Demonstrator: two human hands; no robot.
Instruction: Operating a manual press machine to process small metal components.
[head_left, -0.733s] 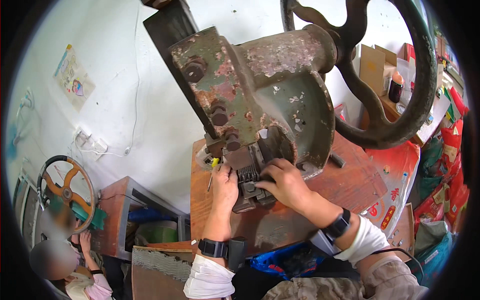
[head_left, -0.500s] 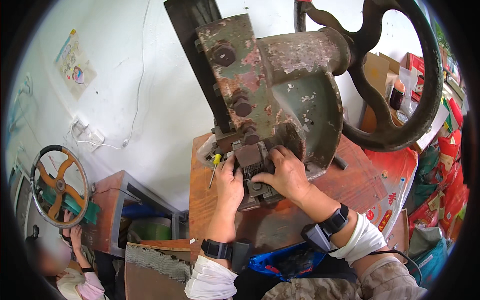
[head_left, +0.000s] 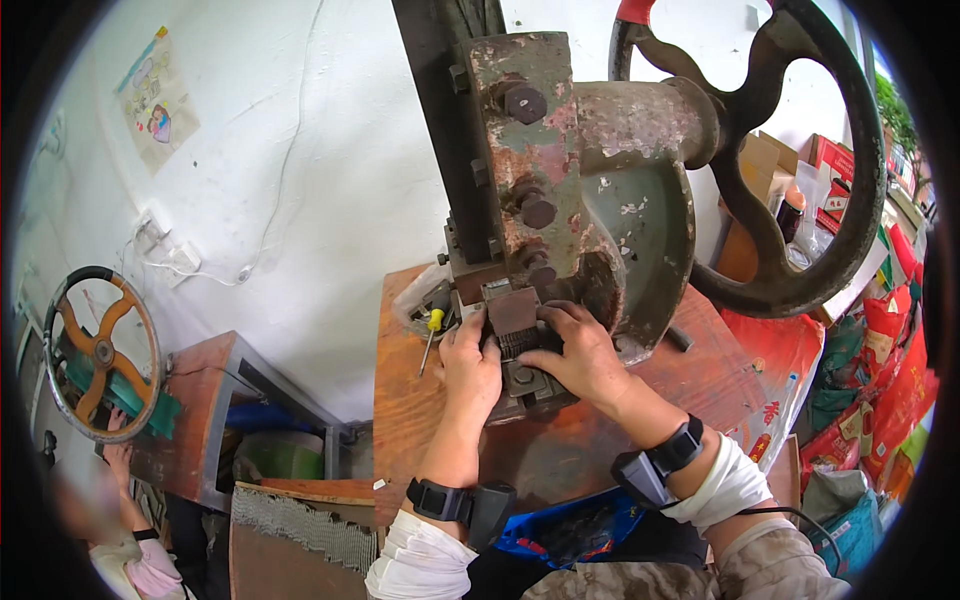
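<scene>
An old manual press (head_left: 530, 170) with chipped green paint stands before me. Below its ram, a rusty square block (head_left: 514, 311) sits just above a dark, finely ridged metal piece (head_left: 517, 343) in the die base (head_left: 527, 380). My left hand (head_left: 472, 365) is closed at the left side of the ridged piece, fingers bent. From the right, my right hand (head_left: 585, 355) pinches at it, thumb by its front edge and fingers behind. The fingers partly hide the piece. A yellow-handled screwdriver (head_left: 434, 322) lies left of my left hand.
The press's large handwheel (head_left: 868, 150) curves at the upper right. Blue bag (head_left: 570, 530) lies under the wooden table's (head_left: 410, 420) front edge. Grey metal strips (head_left: 300, 525) fill a tray lower left. Another person's hand (head_left: 118, 455) is beside a second wheel (head_left: 103, 352). Red bags (head_left: 880, 400) crowd the right.
The view has shifted, so the press sits further right and slightly lower in the picture. Both my hands stay at the ridged piece, with only slight finger movement.
</scene>
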